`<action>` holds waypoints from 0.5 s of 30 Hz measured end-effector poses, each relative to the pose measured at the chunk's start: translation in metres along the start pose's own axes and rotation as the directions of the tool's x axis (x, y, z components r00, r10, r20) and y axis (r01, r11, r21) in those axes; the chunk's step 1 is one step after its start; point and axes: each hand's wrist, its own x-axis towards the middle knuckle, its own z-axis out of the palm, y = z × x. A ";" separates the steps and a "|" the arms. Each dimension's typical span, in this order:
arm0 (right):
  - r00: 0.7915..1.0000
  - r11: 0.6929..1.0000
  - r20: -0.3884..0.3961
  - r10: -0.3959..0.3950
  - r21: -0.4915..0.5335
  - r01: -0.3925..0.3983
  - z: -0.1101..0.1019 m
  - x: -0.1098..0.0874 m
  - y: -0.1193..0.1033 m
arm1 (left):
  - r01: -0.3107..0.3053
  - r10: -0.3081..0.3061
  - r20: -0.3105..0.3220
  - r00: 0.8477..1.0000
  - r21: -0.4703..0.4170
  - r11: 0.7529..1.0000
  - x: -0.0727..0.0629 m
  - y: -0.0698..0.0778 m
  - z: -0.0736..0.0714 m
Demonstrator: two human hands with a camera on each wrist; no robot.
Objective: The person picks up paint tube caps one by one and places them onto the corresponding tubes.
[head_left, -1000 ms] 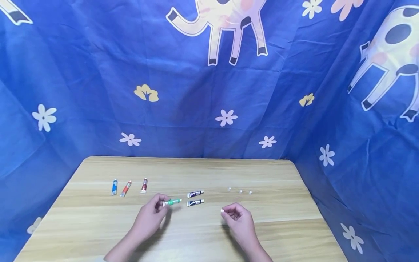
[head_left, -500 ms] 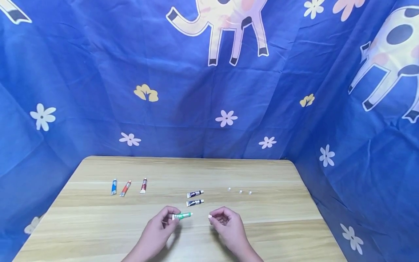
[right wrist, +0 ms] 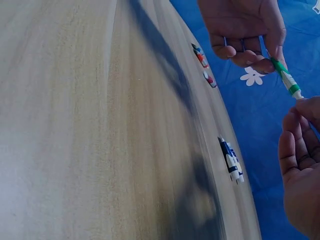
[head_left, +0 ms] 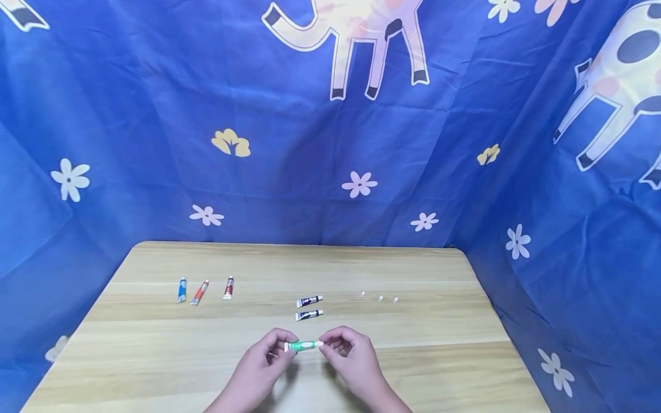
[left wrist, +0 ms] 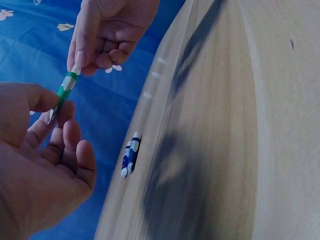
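A green paint tube (head_left: 303, 346) lies level above the table between both hands in the head view. My left hand (head_left: 263, 362) pinches its flat crimped end between thumb and fingers. At the nozzle end, my right hand (head_left: 353, 358) pinches a small white cap (head_left: 319, 343), which sits right at the tube's tip. The left wrist view shows the same green tube (left wrist: 65, 90) running from the left fingertips to the right thumb and fingers. In the right wrist view the cap is mostly hidden by the right fingertips (right wrist: 303, 102).
Two dark blue paint tubes (head_left: 309, 308) lie just beyond the hands. Further left are a blue tube (head_left: 182, 290), an orange-red tube (head_left: 199, 292) and a dark red tube (head_left: 228, 288). Several small white caps (head_left: 380, 298) lie at the right on the wooden table (head_left: 439, 332).
My left hand has carried the green tube right and toward me. My right hand has brought the white cap left, and the cap now meets the tube's tip.
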 end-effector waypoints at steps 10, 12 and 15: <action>0.999 1.000 0.046 0.015 0.002 -0.015 0.001 -0.002 0.004 | -0.046 0.045 0.021 0.999 0.009 0.999 -0.003 -0.004 0.001; 0.998 1.000 0.069 0.014 0.001 -0.014 0.001 -0.002 0.004 | -0.062 0.062 0.014 0.998 0.018 0.998 -0.004 -0.004 0.002; 0.995 1.000 0.103 0.013 0.003 -0.014 0.002 -0.003 0.006 | -0.092 0.092 0.013 0.996 0.036 0.995 -0.004 -0.004 0.002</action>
